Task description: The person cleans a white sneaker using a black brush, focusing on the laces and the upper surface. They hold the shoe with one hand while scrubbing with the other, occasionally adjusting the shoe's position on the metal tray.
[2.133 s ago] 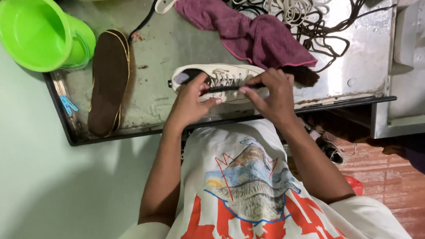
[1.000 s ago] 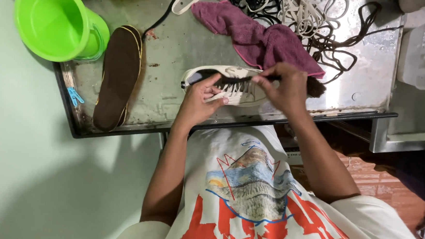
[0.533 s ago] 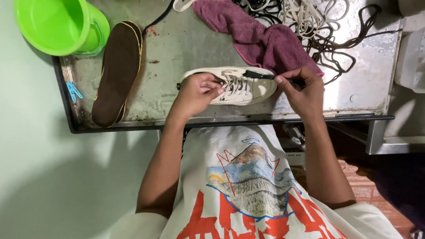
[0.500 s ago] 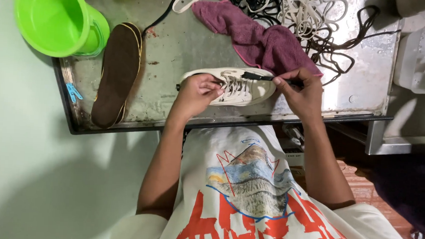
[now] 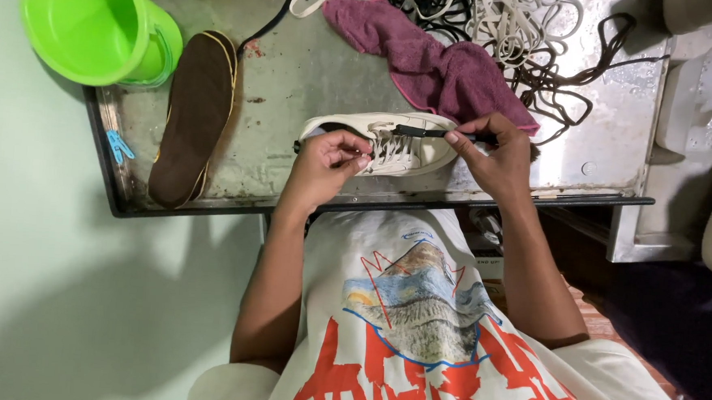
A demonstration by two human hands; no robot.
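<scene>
A white laced shoe (image 5: pixel 379 140) lies on its side near the front edge of a worn metal table (image 5: pixel 297 75). My left hand (image 5: pixel 325 166) grips the shoe at its heel end, fingers curled against the laces. My right hand (image 5: pixel 492 154) pinches a thin black tool (image 5: pixel 424 132), a slim brush or stick, whose tip lies across the laces at the top of the shoe.
A brown insole (image 5: pixel 188 118) lies at the table's left, beside a green plastic bucket (image 5: pixel 89 20). A maroon cloth (image 5: pixel 436 62) and a tangle of white and dark laces (image 5: pixel 503 21) sit behind the shoe. A pale plastic container (image 5: pixel 707 88) stands at the right.
The black tool has swept from across the shoe's opening toward the toe side and my right hand has pulled rightward. My left hand has kept its hold on the shoe.
</scene>
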